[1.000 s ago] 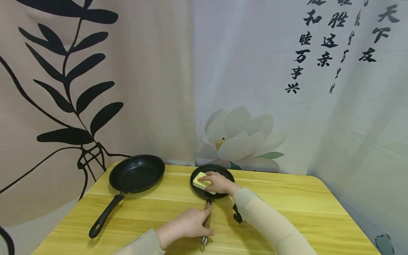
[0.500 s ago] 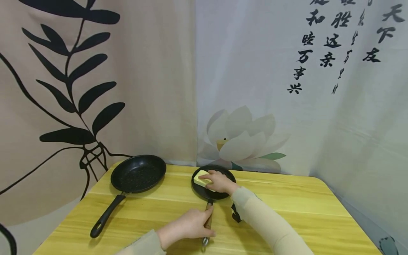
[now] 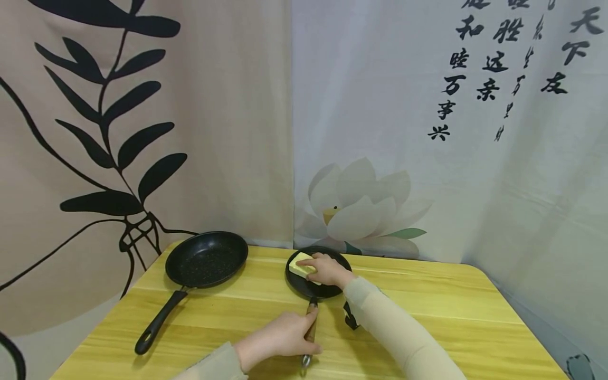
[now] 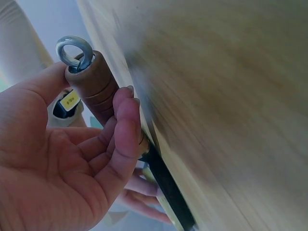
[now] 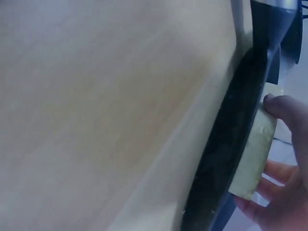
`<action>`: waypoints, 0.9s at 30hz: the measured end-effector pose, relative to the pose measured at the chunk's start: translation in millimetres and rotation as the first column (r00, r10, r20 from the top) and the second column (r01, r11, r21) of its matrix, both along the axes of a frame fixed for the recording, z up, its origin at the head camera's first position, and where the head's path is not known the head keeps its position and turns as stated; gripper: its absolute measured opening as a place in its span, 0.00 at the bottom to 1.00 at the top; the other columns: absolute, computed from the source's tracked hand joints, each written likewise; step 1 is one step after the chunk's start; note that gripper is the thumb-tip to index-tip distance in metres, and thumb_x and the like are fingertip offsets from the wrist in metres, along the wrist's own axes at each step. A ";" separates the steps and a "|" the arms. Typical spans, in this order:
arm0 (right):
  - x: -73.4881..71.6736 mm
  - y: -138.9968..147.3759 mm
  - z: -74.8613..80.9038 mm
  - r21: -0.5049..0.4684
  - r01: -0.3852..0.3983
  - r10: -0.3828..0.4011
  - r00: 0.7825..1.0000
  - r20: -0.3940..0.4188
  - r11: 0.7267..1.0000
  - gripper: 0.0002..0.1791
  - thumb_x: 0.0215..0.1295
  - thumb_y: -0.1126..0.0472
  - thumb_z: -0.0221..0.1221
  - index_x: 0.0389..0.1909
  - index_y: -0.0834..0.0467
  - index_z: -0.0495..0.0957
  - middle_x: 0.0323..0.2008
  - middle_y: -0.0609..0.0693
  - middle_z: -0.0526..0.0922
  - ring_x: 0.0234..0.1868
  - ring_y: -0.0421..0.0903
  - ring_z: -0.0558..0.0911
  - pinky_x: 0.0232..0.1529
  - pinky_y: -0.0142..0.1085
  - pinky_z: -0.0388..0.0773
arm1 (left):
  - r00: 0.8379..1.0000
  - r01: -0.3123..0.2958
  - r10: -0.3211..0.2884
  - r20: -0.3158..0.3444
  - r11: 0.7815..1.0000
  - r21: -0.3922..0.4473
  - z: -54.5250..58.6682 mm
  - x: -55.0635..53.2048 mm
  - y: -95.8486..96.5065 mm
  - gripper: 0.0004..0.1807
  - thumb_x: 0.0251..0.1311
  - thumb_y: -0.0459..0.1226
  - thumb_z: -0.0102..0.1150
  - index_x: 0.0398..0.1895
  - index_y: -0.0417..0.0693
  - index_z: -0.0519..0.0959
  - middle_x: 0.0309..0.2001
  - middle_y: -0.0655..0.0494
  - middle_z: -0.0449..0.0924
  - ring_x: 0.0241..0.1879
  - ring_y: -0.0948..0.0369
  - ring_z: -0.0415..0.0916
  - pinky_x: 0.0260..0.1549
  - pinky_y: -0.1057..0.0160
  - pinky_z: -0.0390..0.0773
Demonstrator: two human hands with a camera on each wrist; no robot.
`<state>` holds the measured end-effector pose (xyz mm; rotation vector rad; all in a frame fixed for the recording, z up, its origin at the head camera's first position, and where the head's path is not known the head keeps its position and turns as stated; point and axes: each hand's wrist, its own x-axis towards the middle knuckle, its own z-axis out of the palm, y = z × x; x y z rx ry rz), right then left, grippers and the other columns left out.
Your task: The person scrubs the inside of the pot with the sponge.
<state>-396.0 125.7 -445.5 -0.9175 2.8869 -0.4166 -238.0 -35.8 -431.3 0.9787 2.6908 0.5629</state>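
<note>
In the head view, my left hand (image 3: 285, 335) grips the brown wooden handle (image 3: 311, 331) of a small black frying pan (image 3: 298, 286). The handle (image 4: 94, 84), ending in a metal ring (image 4: 74, 48), lies between thumb and fingers in the left wrist view. My right hand (image 3: 329, 271) holds a pale yellow sponge (image 3: 299, 266) inside the small pan. Thumb on one edge and fingers on the other pinch the sponge (image 5: 255, 144) in the right wrist view, close against the pan's dark side (image 5: 221, 144). Part of the sponge is hidden under the hand.
A larger black frying pan (image 3: 206, 261) stands at the left of the wooden table (image 3: 427, 295), its handle (image 3: 159, 324) towards the near left. A small black object (image 3: 350, 316) lies beside the right sleeve, partly covered. Printed curtains (image 3: 237, 132) hang behind the table.
The head view has shifted slightly. Both hands keep their holds on the pan handle and the sponge, with hardly any movement visible.
</note>
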 end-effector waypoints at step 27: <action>-19.9 16.8 -8.0 0.154 0.272 -0.230 0.942 -0.243 0.950 0.25 0.65 0.49 0.62 0.64 0.38 0.74 0.57 0.59 0.68 0.53 0.56 0.66 0.44 0.50 0.64 | 0.999 -0.020 0.017 -0.034 0.997 -0.076 2.9 2.4 6.6 0.45 0.57 0.53 0.65 0.70 0.34 0.62 0.15 0.68 0.69 0.12 0.68 0.63 0.14 0.69 0.63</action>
